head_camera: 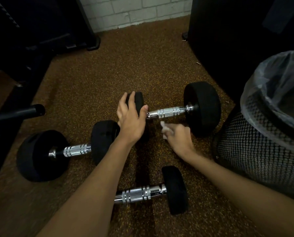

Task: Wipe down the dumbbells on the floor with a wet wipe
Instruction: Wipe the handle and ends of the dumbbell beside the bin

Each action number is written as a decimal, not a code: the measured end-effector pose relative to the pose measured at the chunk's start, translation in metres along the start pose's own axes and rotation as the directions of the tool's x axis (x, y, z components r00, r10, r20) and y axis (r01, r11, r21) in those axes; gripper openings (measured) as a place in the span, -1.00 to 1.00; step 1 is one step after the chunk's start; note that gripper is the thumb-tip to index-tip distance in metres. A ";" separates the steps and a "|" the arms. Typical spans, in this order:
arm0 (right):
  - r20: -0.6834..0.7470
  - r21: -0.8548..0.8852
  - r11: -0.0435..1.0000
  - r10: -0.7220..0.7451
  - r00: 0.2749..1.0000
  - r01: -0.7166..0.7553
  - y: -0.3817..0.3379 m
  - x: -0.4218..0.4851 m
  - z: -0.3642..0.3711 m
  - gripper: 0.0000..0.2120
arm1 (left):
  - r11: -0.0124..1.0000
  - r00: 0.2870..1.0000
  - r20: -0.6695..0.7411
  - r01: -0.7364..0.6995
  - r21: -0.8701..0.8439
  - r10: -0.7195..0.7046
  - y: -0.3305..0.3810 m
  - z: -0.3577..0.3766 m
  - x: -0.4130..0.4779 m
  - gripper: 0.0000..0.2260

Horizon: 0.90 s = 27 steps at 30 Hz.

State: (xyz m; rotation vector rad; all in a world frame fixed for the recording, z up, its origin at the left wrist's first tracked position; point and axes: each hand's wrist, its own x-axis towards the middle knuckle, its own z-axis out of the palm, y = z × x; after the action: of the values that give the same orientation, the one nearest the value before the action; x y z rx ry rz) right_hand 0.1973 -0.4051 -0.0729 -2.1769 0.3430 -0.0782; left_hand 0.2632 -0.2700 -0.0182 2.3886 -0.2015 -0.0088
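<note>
Down on the speckled brown floor (94, 79), three dumbbells with black heads and chrome grips. Far dumbbell (170, 112) lies crosswise, its right head near a mesh bin (255, 151) lined with clear plastic. Left hand (131, 120) cups the far dumbbell's left head, fingers spread over the top, thumb by the start of the chrome grip. Right hand (178, 136) is clenched around a crumpled white wipe (165, 128), which sticks out past the fingers just below the far grip; blurred, so contact with the metal cannot be told. Left dumbbell (69, 149) rests beside the left forearm, its right head just beside the left wrist. Near dumbbell (153, 191) lies between the two forearms, its left end hidden under the left arm. Black tube end (36, 111) pokes in from the left edge. Dark equipment at both sides, white brick wall (134, 9) at the back.
</note>
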 end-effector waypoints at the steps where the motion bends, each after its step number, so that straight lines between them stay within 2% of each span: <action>1: -0.021 0.307 0.922 0.256 0.966 -0.238 -0.006 0.003 0.003 -0.77 | 1.000 1.000 -0.002 -0.002 0.001 0.002 0.000 0.001 -0.001 -0.47; 2: 0.073 0.597 0.693 0.456 0.887 -0.405 -0.012 0.010 0.006 -0.79 | 1.000 1.000 -0.007 -0.004 0.003 0.004 0.000 0.002 -0.001 -0.47; 3: 0.220 0.793 0.392 0.531 0.819 -0.467 -0.018 0.016 0.009 -0.80 | 1.000 1.000 -0.012 -0.006 0.005 0.006 0.001 0.002 -0.002 -0.47; 4: 0.333 0.886 0.119 0.510 0.793 -0.448 -0.026 0.022 0.011 -0.80 | 1.000 1.000 -0.017 -0.008 0.005 0.008 0.001 0.002 -0.003 -0.47; 5: 0.383 0.916 -0.082 0.473 0.794 -0.393 -0.033 0.027 0.013 -0.75 | 1.000 1.000 -0.022 -0.011 0.002 0.011 0.001 0.003 -0.004 -0.47; 6: 0.390 0.920 -0.213 0.455 0.800 -0.328 -0.039 0.033 0.017 -0.67 | 1.000 1.000 -0.027 -0.015 0.001 0.015 0.001 0.003 -0.004 -0.47; 7: 0.389 0.917 -0.278 0.465 0.796 -0.286 -0.045 0.036 0.020 -0.59 | 1.000 0.999 -0.032 -0.019 0.000 0.019 0.000 0.003 -0.005 -0.47; 8: 0.394 0.913 -0.297 0.473 0.788 -0.278 -0.049 0.037 0.023 -0.55 | 1.000 0.999 -0.036 -0.024 -0.001 0.024 0.000 0.003 -0.005 -0.47; 11: 0.399 0.915 -0.272 0.512 0.761 -0.297 -0.055 0.040 0.028 -0.64 | 1.000 0.999 -0.044 -0.026 -0.008 0.025 0.000 0.004 -0.006 -0.47; 15: 0.398 0.916 -0.271 0.521 0.755 -0.296 -0.056 0.040 0.027 -0.67 | 0.999 0.999 -0.041 -0.028 -0.014 0.028 -0.001 0.005 -0.008 -0.47; 19: 0.444 0.894 -0.286 0.451 0.774 -0.346 -0.047 0.035 0.023 -0.69 | 0.999 0.999 -0.043 -0.034 -0.018 0.033 -0.002 0.005 -0.010 -0.48; 23: 0.429 0.903 -0.182 0.433 0.793 -0.389 -0.050 0.032 0.016 -0.66 | 0.999 0.998 -0.048 -0.034 -0.021 0.033 -0.003 0.006 -0.011 -0.48; 27: 0.429 0.895 -0.128 0.512 0.745 -0.427 -0.052 0.044 0.023 -0.50 | 0.999 0.999 -0.046 -0.028 -0.025 0.026 -0.002 0.006 -0.011 -0.47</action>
State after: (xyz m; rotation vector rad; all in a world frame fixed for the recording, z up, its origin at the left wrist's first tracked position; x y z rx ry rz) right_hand 0.2545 -0.3707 -0.0479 -0.4826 0.8286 0.0413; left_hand 0.2524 -0.2705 -0.0244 2.3576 -0.2106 0.0560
